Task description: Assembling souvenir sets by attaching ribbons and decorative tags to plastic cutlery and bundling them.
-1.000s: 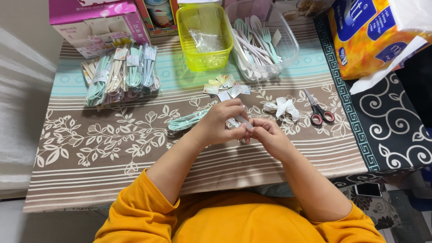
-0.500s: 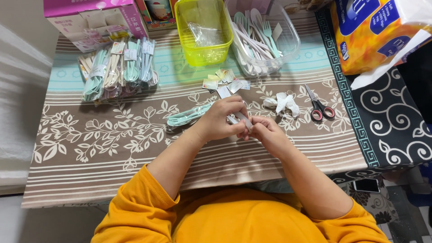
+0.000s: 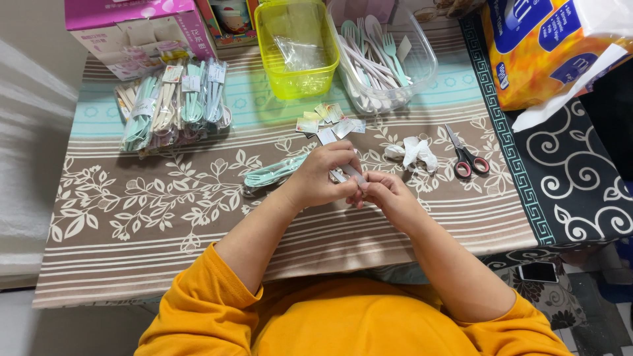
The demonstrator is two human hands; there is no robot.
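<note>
Compared with the frame half a second earlier, little has changed: both hands stay together at the middle of the frame over the patterned tablecloth (image 3: 132, 211), and the view has only shifted slightly. The left hand (image 3: 323, 175) is curled, its fingertips pinching a small paper label (image 3: 348, 173) that pokes out between the two hands. The right hand (image 3: 386, 194) meets it from the lower right, fingers bent and pressed against the same label, so the label sits right at the point where the fingertips touch. Just left of the left hand a bundle of mint green cutlery (image 3: 273, 175) lies on the cloth, its near end hidden behind the hand. Above the hands, a loose heap of small labels (image 3: 330, 122) is spread out. To the right of that lies a crumpled white wrapper (image 3: 414, 151), and beside it red-handled scissors (image 3: 465, 155). Toward the top of the frame stand a yellow basket (image 3: 297, 46) and a clear tub (image 3: 415, 66) of loose cutlery; at upper left lies a row of packed cutlery sets (image 3: 171, 105).
</note>
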